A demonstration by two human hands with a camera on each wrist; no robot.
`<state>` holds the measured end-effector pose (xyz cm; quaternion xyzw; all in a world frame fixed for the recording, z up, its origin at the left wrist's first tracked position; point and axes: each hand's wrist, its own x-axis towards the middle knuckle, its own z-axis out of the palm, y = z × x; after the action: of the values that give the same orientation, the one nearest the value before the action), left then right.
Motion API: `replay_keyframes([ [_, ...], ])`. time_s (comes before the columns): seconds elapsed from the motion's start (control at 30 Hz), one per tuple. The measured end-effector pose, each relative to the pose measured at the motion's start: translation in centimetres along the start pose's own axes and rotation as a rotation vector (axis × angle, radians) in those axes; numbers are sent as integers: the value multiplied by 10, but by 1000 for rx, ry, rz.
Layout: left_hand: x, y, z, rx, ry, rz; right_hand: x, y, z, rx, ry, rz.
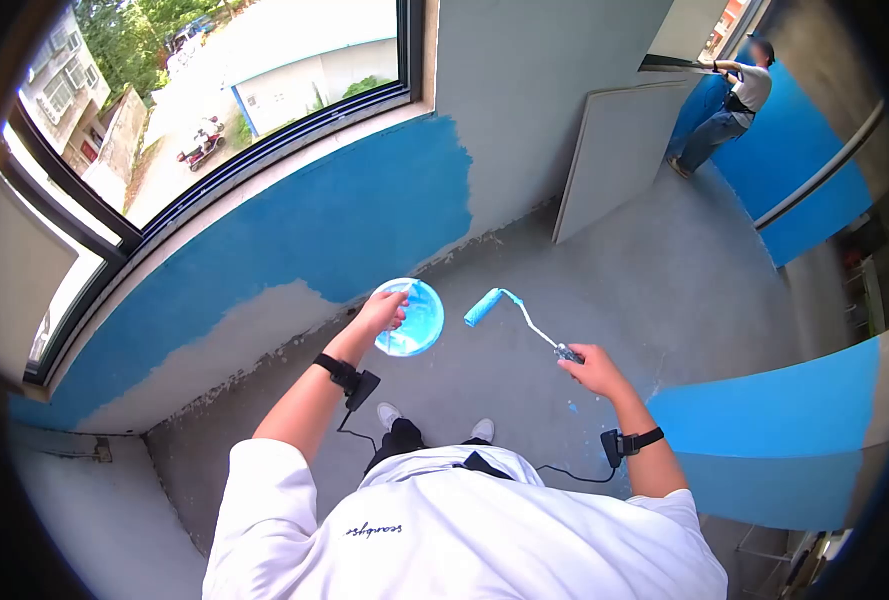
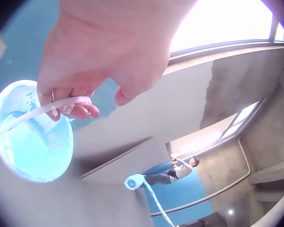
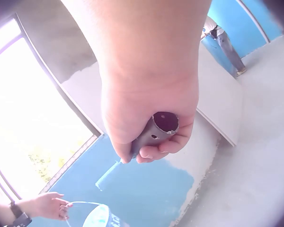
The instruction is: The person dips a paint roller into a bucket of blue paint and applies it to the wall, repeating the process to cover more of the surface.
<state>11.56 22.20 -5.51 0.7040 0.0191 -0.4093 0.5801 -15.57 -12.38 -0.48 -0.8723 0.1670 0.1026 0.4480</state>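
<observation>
My left hand (image 1: 382,312) grips the handle strap of a white bucket (image 1: 426,322) with light blue paint inside; in the left wrist view the fingers curl round the white strap (image 2: 35,112) above the bucket (image 2: 38,151). A paint roller (image 1: 482,307), its sleeve coated blue, is held by its grey handle (image 1: 567,353) in my right hand (image 1: 594,370), to the right of the bucket and apart from it. The right wrist view shows the fingers wrapped round the hollow handle end (image 3: 156,132).
Blue paint (image 1: 364,215) partly covers the wall below the window, with ragged edges over white. A pale board (image 1: 614,150) leans on the wall. At the back right another person (image 1: 739,105) stands by a window. A blue-topped surface (image 1: 774,410) curves in at the right.
</observation>
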Motion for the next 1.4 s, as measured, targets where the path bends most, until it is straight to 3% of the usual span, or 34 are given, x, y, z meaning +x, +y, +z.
replay_keyframes([
  [0.33,-10,47,121,201,-112,0,-25,20,-27,28,-95,-15],
  [0.4,-20,48,143,227,-128,-10,-32,22,-34,-192,-77,-103],
  [0.63,-48,52,199,300,-201,-14,-36,14,-31,-369,-131,-80],
  [0.9,-68,62,210,327,-280,25,-24,-8,-11,-727,-162,-4],
  [1.13,-69,77,210,362,-360,60,-23,-44,-15,-763,-152,55],
  [1.4,-61,94,194,319,-375,79,-22,-61,-14,-756,-132,-22],
])
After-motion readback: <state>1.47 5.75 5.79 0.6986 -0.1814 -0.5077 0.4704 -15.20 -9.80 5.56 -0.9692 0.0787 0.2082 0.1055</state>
